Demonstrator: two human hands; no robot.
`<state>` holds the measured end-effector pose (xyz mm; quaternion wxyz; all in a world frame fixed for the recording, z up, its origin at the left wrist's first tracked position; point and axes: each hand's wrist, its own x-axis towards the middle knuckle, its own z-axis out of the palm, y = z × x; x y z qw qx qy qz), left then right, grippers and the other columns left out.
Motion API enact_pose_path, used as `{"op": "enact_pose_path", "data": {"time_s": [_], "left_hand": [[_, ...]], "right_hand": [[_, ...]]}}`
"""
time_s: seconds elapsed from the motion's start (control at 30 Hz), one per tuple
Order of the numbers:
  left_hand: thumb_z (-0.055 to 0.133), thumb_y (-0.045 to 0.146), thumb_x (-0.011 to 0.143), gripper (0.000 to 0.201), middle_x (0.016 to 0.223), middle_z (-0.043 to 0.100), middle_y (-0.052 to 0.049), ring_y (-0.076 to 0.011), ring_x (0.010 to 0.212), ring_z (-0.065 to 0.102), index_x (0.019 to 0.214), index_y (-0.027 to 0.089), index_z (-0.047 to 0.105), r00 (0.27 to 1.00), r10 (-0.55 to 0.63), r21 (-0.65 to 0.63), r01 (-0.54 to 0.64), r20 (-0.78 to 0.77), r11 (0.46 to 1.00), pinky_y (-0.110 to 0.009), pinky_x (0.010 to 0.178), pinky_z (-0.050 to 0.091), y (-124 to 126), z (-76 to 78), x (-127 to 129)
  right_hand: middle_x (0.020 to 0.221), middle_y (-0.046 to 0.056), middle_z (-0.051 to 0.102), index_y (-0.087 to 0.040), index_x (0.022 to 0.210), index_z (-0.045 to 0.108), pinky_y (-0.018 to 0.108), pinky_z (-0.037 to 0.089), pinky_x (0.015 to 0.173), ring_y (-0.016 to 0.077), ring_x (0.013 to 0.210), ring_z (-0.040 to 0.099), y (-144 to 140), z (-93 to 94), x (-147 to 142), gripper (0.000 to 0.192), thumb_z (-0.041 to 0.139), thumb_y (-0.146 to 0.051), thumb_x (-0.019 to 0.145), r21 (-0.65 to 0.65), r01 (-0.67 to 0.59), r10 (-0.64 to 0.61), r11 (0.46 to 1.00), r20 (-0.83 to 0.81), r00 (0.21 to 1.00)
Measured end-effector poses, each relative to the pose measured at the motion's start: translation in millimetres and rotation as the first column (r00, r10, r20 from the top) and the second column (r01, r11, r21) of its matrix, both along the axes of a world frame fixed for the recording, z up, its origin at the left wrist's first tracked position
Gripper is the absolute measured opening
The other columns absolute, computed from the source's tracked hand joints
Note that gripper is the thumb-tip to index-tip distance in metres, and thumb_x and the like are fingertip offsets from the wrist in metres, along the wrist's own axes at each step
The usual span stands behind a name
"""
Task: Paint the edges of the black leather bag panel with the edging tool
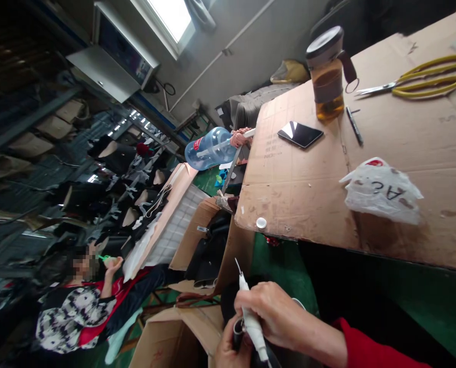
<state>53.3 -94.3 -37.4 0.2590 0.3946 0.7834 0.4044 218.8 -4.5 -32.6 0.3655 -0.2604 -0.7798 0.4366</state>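
Right hand (277,312): clamped around a white pen-shaped tool (251,319).
Left hand (228,347): just below, pinching a dark piece (238,329).

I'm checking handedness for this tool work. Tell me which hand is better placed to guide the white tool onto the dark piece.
Right. The right hand already grips the white tool like a pen, tip up. The left hand is low at the frame edge, pinching the dark piece, so it likely serves best as the support.
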Motion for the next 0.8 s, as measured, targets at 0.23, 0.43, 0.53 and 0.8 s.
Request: {"op": "enact_pose_path", "data": {"time_s": [0.23,0.43,0.53,0.8], "left_hand": [[0.091,0.06,0.052,0.05,0.067,0.074,-0.004,-0.0248,0.067,0.069,0.074,0.017,0.079,0.988,-0.036,-0.012,0.038,0.147,0.999,-0.029,0.066,0.056,10,11.2,11],[0.092,0.062,0.053,0.051,0.072,0.076,-0.006,-0.0247,0.073,0.069,0.077,0.018,0.083,0.962,-0.014,0.054,-0.001,0.274,0.999,-0.028,0.069,0.054,5,7.8,10],[0.094,0.059,0.051,0.05,0.073,0.076,-0.005,-0.0224,0.07,0.068,0.078,0.018,0.083,0.947,0.012,0.084,-0.041,0.321,0.996,-0.027,0.068,0.054,2,2.5,9],[0.09,0.064,0.056,0.051,0.081,0.079,-0.009,-0.0273,0.079,0.072,0.08,0.019,0.083,0.953,0.086,0.105,-0.121,0.289,0.987,-0.031,0.074,0.058,0,-13.8,10]], "right_hand": [[0.077,-0.005,0.058,-0.021,0.091,0.058,0.022,0.027,0.059,0.0109,0.065,0.05,4,-0.7,6,0.024,0.058,-0.001,0.079,-0.025,0.009,-0.012,1.0,-0.108,0.994],[0.08,-0.005,0.059,-0.022,0.096,0.059,0.022,0.028,0.061,0.0111,0.067,0.051,-1,-1.3,5,0.025,0.057,-0.001,0.082,0.004,0.013,-0.012,1.0,-0.156,0.988],[0.085,-0.003,0.063,-0.022,0.099,0.059,0.023,0.03,0.063,0.0123,0.072,0.056,-4,-3.1,3,0.025,0.058,-0.002,0.084,0.015,0.017,-0.014,1.0,-0.149,0.989],[0.085,0.0,0.068,-0.022,0.111,0.065,0.025,0.039,0.065,0.0177,0.075,0.064,-4,-6.9,2,0.021,0.069,-0.014,0.093,0.035,0.08,-0.077,0.996,-0.076,0.994]]}}
